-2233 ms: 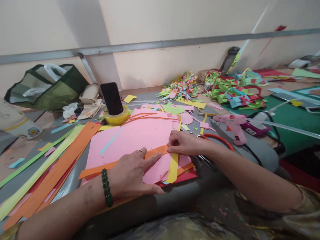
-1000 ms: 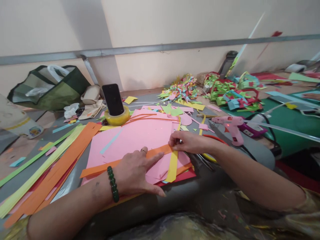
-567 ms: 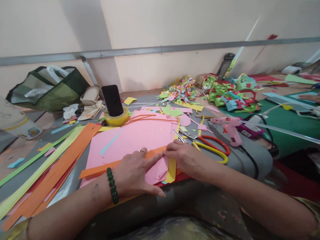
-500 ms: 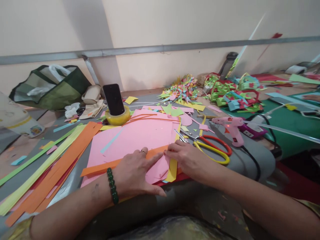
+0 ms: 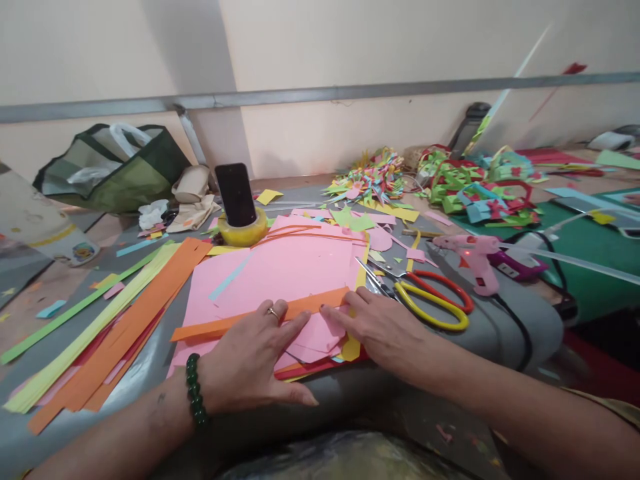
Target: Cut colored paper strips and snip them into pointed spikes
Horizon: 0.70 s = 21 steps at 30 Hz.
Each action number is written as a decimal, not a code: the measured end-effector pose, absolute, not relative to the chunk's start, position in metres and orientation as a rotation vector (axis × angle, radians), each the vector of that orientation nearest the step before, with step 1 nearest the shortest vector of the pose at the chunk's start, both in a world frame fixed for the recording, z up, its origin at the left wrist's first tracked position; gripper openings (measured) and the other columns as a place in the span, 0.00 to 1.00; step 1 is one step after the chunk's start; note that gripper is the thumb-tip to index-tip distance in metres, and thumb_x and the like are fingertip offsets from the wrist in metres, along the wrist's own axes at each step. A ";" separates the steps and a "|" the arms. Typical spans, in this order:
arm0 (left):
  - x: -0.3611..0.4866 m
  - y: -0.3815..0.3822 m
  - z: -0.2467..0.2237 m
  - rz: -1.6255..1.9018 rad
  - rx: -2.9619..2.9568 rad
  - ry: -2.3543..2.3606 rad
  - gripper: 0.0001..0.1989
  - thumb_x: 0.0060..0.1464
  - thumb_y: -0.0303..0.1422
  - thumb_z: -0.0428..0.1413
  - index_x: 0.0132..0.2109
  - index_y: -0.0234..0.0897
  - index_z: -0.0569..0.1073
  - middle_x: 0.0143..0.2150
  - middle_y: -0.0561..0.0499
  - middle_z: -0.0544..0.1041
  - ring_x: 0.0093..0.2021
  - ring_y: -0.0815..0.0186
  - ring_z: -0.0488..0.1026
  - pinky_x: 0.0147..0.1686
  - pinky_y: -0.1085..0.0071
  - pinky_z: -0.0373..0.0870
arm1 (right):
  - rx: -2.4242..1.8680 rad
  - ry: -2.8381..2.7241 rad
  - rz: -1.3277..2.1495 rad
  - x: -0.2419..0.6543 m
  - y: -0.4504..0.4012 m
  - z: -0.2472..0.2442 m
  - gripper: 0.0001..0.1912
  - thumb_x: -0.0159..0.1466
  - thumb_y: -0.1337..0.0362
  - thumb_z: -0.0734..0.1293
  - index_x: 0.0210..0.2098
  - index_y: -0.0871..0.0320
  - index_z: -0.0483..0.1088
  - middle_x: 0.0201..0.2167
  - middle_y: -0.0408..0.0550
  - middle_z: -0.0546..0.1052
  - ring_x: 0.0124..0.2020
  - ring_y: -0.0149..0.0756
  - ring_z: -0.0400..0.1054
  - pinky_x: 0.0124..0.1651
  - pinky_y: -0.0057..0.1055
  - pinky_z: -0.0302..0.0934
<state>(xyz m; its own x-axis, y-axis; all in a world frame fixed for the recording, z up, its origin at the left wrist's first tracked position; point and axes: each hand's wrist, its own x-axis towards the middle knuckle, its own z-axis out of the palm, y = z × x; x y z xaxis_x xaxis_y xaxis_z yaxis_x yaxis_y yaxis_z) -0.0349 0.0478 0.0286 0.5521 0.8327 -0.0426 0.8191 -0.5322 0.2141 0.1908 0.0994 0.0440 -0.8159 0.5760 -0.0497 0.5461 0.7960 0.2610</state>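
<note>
1. Pale wall [image 5: 310, 40] with a metal rail [image 5: 400, 91] behind; grey-covered counter [image 5: 163, 343] below.
2. At left, far side: green bag [image 5: 155, 167]; nearer, a fan of paper strips [image 5: 145, 307].
3. Farther in, a phone [image 5: 236, 193] propped in yellow tape [image 5: 245, 232].
4. Mid-counter: orange strip [image 5: 305, 305] aslant over pink paper [image 5: 305, 263].
5. Left hand [image 5: 245, 363] flat across the strip, index finger outstretched, thumb spread toward the near edge. Best with even, light pressure, to avoid skewing or creasing.
6. Right hand [image 5: 385, 327] at the strip's right end, fingers bent and close together; pinching or only pressing, impossible to tell. Work in small moves, edges aligned.
7. At right: scissors [image 5: 453, 325] just beside the right hand, then a pink glue gun [image 5: 485, 273]; mind the nozzle.
</note>
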 end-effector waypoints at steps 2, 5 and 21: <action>-0.038 0.044 0.028 0.088 2.594 1.410 0.50 0.42 0.66 0.43 0.62 0.33 0.60 0.51 0.36 0.65 0.49 0.49 0.62 0.48 0.50 0.64 | 0.930 2.821 0.314 0.188 0.099 0.046 0.19 0.61 0.73 0.61 0.52 0.57 0.65 0.38 0.56 0.72 0.34 0.41 0.66 0.32 0.32 0.58; -0.042 0.037 0.026 0.096 2.612 1.458 0.50 0.44 0.65 0.43 0.62 0.30 0.59 0.52 0.35 0.65 0.51 0.48 0.62 0.51 0.51 0.62 | 0.950 2.810 0.284 0.181 0.099 0.046 0.17 0.61 0.73 0.62 0.50 0.60 0.67 0.39 0.57 0.73 0.39 0.44 0.67 0.37 0.36 0.61; -0.047 0.033 0.026 0.156 2.600 1.447 0.51 0.43 0.66 0.41 0.65 0.35 0.55 0.50 0.35 0.67 0.50 0.48 0.62 0.48 0.52 0.63 | 0.789 3.003 0.453 0.190 0.110 0.035 0.22 0.59 0.76 0.60 0.53 0.67 0.64 0.46 0.61 0.72 0.45 0.47 0.66 0.43 0.41 0.64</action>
